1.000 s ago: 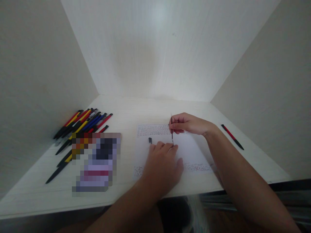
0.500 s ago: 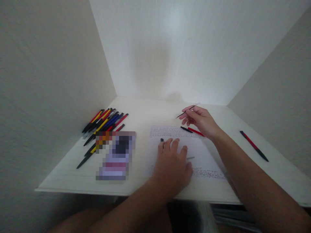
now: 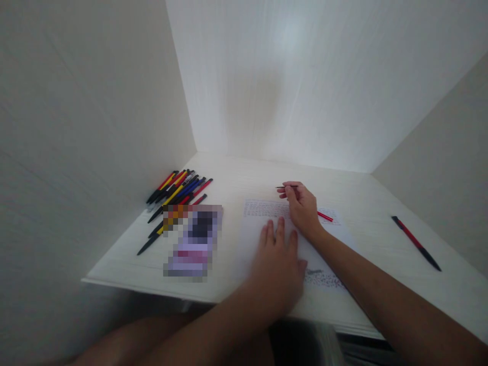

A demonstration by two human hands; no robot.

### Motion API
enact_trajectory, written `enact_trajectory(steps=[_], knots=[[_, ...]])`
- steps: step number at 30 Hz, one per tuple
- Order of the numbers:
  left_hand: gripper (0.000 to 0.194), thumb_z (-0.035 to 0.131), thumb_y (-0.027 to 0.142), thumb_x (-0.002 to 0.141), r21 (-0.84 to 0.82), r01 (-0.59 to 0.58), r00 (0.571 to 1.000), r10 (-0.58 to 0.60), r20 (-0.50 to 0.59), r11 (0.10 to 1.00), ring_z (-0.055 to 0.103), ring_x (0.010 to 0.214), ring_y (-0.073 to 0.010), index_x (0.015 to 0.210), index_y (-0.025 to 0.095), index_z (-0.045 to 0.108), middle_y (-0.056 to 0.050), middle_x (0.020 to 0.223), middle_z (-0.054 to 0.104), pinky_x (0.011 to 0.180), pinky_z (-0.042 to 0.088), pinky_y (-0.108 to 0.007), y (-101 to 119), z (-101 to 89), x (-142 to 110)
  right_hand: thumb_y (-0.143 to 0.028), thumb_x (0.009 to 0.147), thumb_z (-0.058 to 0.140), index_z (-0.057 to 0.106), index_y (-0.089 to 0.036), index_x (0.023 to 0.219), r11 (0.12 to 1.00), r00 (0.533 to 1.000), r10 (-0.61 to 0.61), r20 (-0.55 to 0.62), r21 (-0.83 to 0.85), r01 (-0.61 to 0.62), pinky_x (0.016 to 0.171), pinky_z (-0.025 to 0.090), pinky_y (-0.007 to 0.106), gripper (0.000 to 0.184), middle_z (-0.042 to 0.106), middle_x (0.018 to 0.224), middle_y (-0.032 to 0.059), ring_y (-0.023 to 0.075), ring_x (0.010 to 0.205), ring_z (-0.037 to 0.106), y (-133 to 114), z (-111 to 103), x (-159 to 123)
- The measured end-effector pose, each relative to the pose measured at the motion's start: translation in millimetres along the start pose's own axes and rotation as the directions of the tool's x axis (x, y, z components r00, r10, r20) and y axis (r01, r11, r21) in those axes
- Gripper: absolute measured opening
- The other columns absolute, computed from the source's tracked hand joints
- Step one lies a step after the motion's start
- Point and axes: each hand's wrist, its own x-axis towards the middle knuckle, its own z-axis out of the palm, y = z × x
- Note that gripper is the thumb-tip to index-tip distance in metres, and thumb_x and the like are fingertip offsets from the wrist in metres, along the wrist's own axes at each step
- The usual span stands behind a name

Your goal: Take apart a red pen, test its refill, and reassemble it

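Note:
Between the fingertips of my right hand (image 3: 304, 204) is a thin dark pen refill (image 3: 285, 186), held near the top edge of a written sheet of paper (image 3: 247, 239). Fingers spread, my left hand (image 3: 280, 256) lies flat on the lower middle of that sheet, slightly smeared by motion. Whether anything lies beneath it is hidden. A red pen barrel (image 3: 325, 216) rests on the paper just right of my right wrist. Rows of handwriting run along the sheet's top and bottom.
Several red, yellow, blue and black pens (image 3: 179, 188) lie in a pile by the left wall. A pixelated flat item (image 3: 194, 244) sits in front of them. One red and black pen (image 3: 416, 243) lies at the right. Walls enclose the white desk (image 3: 125, 269).
My right hand has come down and inward with the refill, which now points more level. The black pen part beside the red barrel is now hidden. The whole view has shifted slightly.

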Motion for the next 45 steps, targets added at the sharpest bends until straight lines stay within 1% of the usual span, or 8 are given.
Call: enact_trajectory(steps=[4,9,15,18,24,32,38,45], knots=[[0.059,0.035,0.04,0.1,0.035,-0.023,1.0,0.023,-0.006,0.999,0.017,0.145,-0.0426,0.149,0.006,0.038,-0.025,0.158,0.019,0.117,0.021,-0.055,7,10.3,8,-0.043,0.093,0.046,0.06,-0.018,0.104,0.999,0.998,0.032,-0.057,0.042,-0.03,0.078,0.052,0.035,0.031,0.073,0.097,0.0103,0.0187,0.079,0.067,2,-1,5],[0.053,0.027,0.034,0.103,0.034,-0.036,0.999,0.036,0.006,0.999,0.017,0.146,-0.0404,0.146,0.007,0.042,-0.024,0.158,0.021,0.117,0.021,-0.053,16,11.5,17,-0.045,0.094,0.037,0.056,-0.02,0.114,0.995,0.923,-0.049,-0.381,0.065,0.08,0.079,0.05,0.036,0.037,0.069,0.108,0.0145,0.0223,0.093,0.066,14,-28,25],[0.102,0.037,0.082,0.083,0.025,-0.045,0.995,0.042,0.093,0.999,0.008,0.145,-0.0477,0.15,0.006,0.036,-0.025,0.159,0.015,0.116,0.018,-0.059,32,4.2,14,-0.038,0.095,0.034,0.056,-0.018,0.11,0.991,0.779,-0.07,-0.623,-0.131,-0.015,0.082,0.049,0.034,0.033,0.071,0.096,0.0098,0.0207,0.091,0.067,50,-77,45],[0.085,0.039,0.068,0.092,0.108,-0.038,0.992,0.025,0.121,0.993,0.01,0.146,-0.0456,0.149,0.005,0.036,-0.026,0.159,0.015,0.116,0.019,-0.057,37,6.5,16,-0.034,0.095,0.037,0.058,-0.018,0.104,0.99,0.732,-0.062,-0.679,-0.136,-0.042,0.083,0.048,0.033,0.027,0.072,0.09,0.0066,0.0189,0.083,0.067,63,-84,48],[0.059,0.034,0.039,0.102,0.171,-0.174,0.977,0.148,0.156,0.97,0.021,0.145,-0.0402,0.147,0.001,0.038,-0.026,0.156,0.025,0.117,0.023,-0.051,41,12.5,34,-0.027,0.091,0.04,0.057,-0.021,0.095,0.975,0.661,0.206,-0.721,0.089,-0.206,0.073,0.05,0.029,0.019,0.071,0.083,0.0031,0.0168,0.073,0.065,75,-83,51],[0.046,0.037,0.015,0.098,0.065,-0.47,0.874,0.454,0.174,0.88,0.033,0.141,-0.0361,0.143,0.006,0.042,-0.017,0.153,0.037,0.117,0.025,-0.048,40,27.7,69,-0.026,0.088,0.042,0.056,-0.02,0.089,0.964,0.699,0.261,-0.666,0.144,-0.222,0.058,0.049,0.026,0.015,0.071,0.078,0.0016,0.0133,0.053,0.061,88,-82,58],[0.041,0.034,0.014,0.099,-0.001,-0.442,0.896,0.441,0.057,0.897,0.039,0.138,-0.0288,0.137,0.01,0.048,-0.012,0.146,0.048,0.117,0.027,-0.043,42,31.7,75,-0.027,0.09,0.041,0.055,-0.02,0.087,0.971,0.739,0.237,-0.63,0.139,-0.193,0.056,0.048,0.025,0.015,0.071,0.077,0.0011,0.0118,0.051,0.06,88,-82,56],[0.038,0.037,0.014,0.097,0.023,-0.421,0.907,0.419,0.046,0.907,0.042,0.134,-0.0313,0.13,0.009,0.053,-0.013,0.143,0.049,0.115,0.029,-0.045,45,34.8,75,-0.034,0.094,0.045,0.051,-0.021,0.076,0.983,0.782,0.181,-0.597,0.086,-0.161,0.051,0.045,0.026,0.023,0.065,0.065,-0.0007,0.0119,0.046,0.056,87,-83,58]])
